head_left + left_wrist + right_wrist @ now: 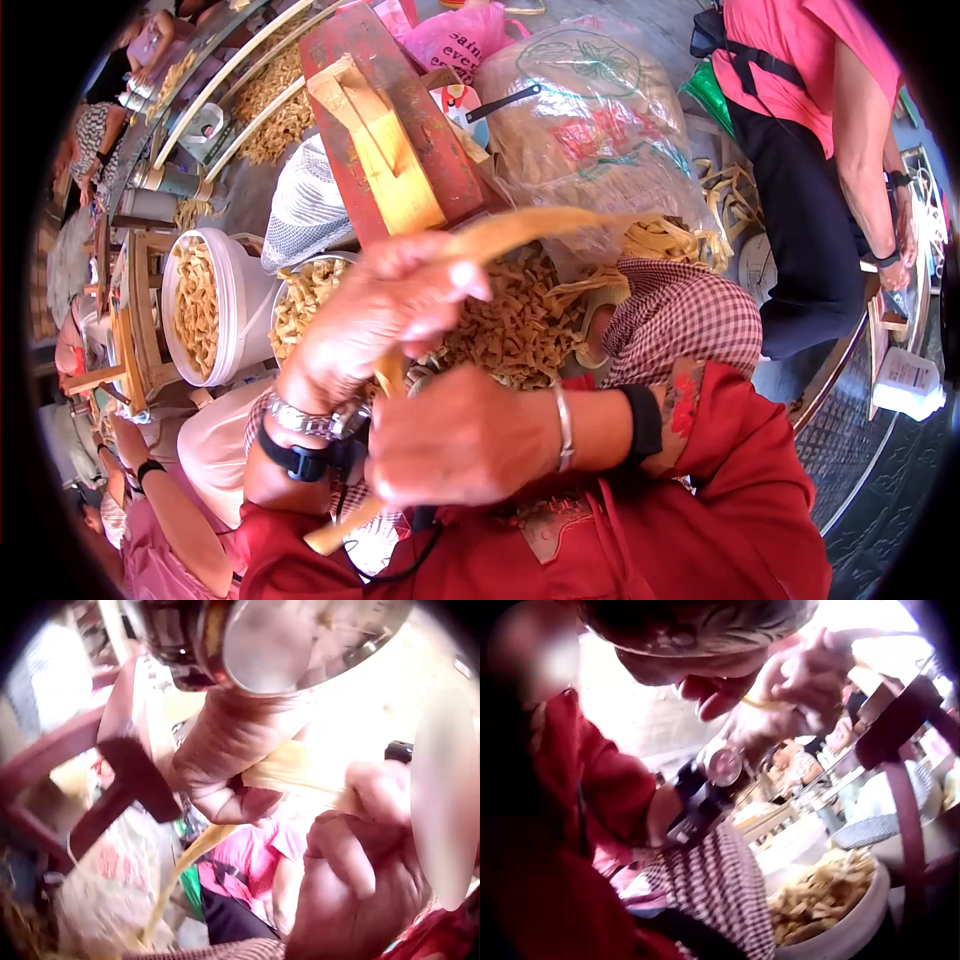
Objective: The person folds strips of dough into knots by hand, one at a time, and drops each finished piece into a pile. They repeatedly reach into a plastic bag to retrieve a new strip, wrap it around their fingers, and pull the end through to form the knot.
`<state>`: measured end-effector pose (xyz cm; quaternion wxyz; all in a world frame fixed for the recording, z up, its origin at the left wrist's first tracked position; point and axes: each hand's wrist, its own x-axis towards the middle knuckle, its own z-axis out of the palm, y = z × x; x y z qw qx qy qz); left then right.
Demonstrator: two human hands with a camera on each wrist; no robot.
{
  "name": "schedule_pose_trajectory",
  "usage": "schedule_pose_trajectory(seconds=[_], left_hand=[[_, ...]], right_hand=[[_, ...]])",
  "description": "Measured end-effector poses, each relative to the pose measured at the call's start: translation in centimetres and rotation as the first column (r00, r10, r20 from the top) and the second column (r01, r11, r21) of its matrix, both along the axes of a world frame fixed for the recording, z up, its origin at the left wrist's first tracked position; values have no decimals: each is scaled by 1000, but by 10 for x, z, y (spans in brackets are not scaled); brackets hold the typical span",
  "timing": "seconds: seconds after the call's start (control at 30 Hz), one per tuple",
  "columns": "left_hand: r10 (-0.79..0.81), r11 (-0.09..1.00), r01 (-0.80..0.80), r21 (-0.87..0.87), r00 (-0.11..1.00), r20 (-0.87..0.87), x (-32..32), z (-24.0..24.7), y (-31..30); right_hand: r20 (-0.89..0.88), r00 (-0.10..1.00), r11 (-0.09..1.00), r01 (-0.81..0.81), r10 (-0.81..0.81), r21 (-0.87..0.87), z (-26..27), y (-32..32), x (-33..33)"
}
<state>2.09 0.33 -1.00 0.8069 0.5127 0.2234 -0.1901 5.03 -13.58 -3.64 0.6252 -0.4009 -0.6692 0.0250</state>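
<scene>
A long, flat yellow strip (545, 222) runs between my two hands and bends out to the right in the head view. My left hand (385, 300), with a watch at the wrist, pinches it between thumb and fingers. Just below, my right hand (450, 440) is curled round the same strip, whose other end sticks out at the lower left. The left wrist view shows a short taut stretch of the strip (281, 769) between the two hands. Beneath them lies a heap of small folded yellow pieces (520, 325).
A red wooden bench (450, 150) carrying a yellow wooden block (375, 140) stands ahead. White buckets (240, 300) of folded pieces stand at left. A large clear plastic bag (590, 110) lies ahead right. A person in pink (790, 60) is at right; others sit at left.
</scene>
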Motion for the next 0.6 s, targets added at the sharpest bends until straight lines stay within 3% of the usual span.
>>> schedule_pose_trajectory(seconds=[0.07,0.1,0.17,0.2,0.27,0.3,0.4,0.43,0.5,0.6], left_hand=[[144,944,-209,256,957,251,-5,1,-3],[84,926,-175,335,959,269,-8,7,-2],[41,903,-137,408,971,236,-14,23,-2],[-59,769,-182,613,934,351,-14,22,-2],[-320,373,-351,859,820,474,-12,21,-1],[-517,145,-480,865,709,480,-8,23,6],[-540,-122,-678,725,658,525,-6,25,-6],[-531,-202,-637,744,709,464,-12,22,-8],[-614,-203,-691,694,642,459,-11,20,-5],[-622,-226,-658,718,665,414,-14,25,-9]], right_hand=[[-24,965,964,260,-261,-55,-2,6,26],[-178,915,930,343,-363,-130,-2,8,41],[-460,775,898,330,-434,-291,-5,14,61],[-540,750,921,262,-382,-288,-5,20,65],[-644,681,890,24,-349,-456,6,14,59],[-546,753,859,50,-368,-510,2,16,63],[-531,802,905,27,-273,-424,3,22,67],[-546,796,869,-53,-261,-493,10,18,70],[-481,848,850,-72,-222,-521,6,17,75],[-423,885,816,-93,-194,-570,3,13,77]])
